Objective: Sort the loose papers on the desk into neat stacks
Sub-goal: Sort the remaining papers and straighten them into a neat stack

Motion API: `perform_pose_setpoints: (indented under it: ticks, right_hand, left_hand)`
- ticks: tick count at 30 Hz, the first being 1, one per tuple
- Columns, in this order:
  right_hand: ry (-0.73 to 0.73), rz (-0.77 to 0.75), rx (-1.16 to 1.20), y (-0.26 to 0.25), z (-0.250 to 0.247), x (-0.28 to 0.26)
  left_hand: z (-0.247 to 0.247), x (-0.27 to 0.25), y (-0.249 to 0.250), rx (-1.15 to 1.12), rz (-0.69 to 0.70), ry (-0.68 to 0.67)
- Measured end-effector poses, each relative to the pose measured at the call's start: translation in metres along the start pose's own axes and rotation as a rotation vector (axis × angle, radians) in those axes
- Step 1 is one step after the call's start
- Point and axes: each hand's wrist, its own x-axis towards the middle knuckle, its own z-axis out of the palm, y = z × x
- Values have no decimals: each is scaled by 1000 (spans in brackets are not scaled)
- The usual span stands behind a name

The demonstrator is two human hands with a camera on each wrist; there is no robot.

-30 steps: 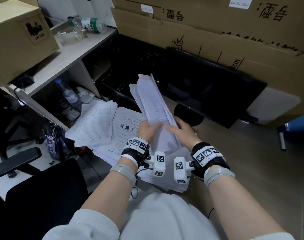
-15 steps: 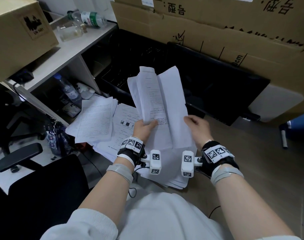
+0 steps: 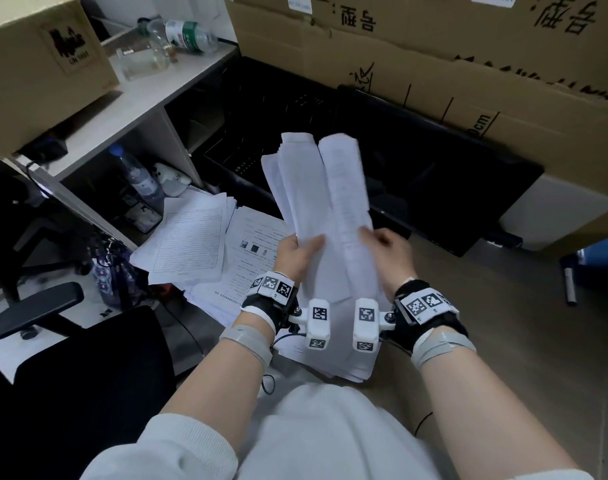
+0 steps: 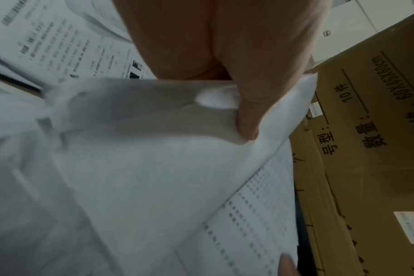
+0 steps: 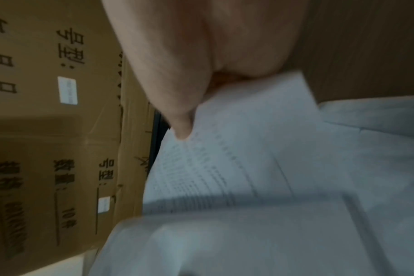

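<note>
You had a sheaf of papers point(image 3: 297, 199) raised above the desk point(image 3: 524, 341), gripped near its lower edge by your left hand point(image 3: 295, 252), thumb over the front and fingers behind. Your right hand point(image 3: 387, 252) pinched one curled sheet point(image 3: 345, 202) beside it, thumb point(image 5: 181, 128) pressed on the printed face. The step looked like peeling that sheet off to sort it. To do it well, you needed to draw it sideways and clear of the sheaf without dragging neighbours along, keeping the left grip firm so the bundle did not fan out. Then it belonged on a matching pile point(image 3: 191, 240), edges squared. Both forearms reached forward, wrists close together, palms turned inward toward each other. More loose pages point(image 3: 257, 237) lay flat under your hands on the desk.
</note>
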Motion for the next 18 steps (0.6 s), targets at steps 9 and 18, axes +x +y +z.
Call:
perform_pose_setpoints:
  ticks: [9,18]
  right_hand:
    - [68,112,34,25,-19,9]
    - [47,242,-156,66,31,6]
  left_hand:
    - [-22,3,-6,63,-98,3]
    - [-77,19,-17,292,-82,130]
